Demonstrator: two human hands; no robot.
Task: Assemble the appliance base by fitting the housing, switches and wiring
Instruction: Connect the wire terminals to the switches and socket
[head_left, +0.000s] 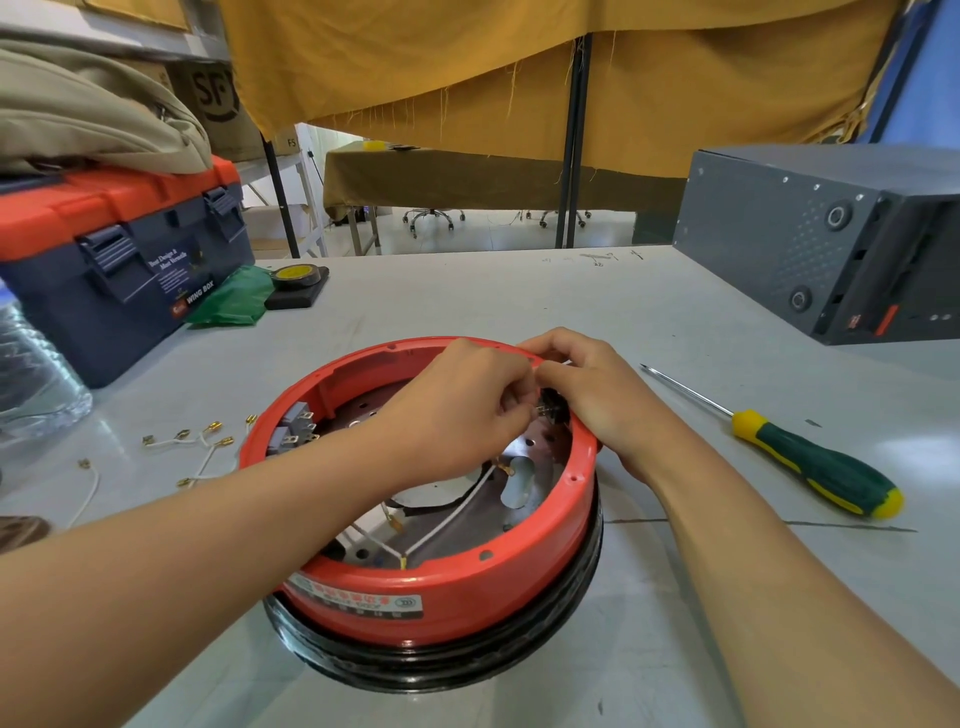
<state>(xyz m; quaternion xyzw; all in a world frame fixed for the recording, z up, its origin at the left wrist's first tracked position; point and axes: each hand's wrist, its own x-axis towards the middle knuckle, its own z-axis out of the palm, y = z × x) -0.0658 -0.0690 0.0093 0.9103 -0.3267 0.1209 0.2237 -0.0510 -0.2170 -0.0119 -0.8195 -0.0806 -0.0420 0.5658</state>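
at the housing's far rim, both hands pinch at a black switch: left hand holds a wire end just left, right hand steadies it.

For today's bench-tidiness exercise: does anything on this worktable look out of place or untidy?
Yes. Several loose wires with brass terminals lie scattered on the table left of the red housing, unconnected to anything. The screwdriver lies apart on the right. Both hands, left and right, work at the housing's far rim.
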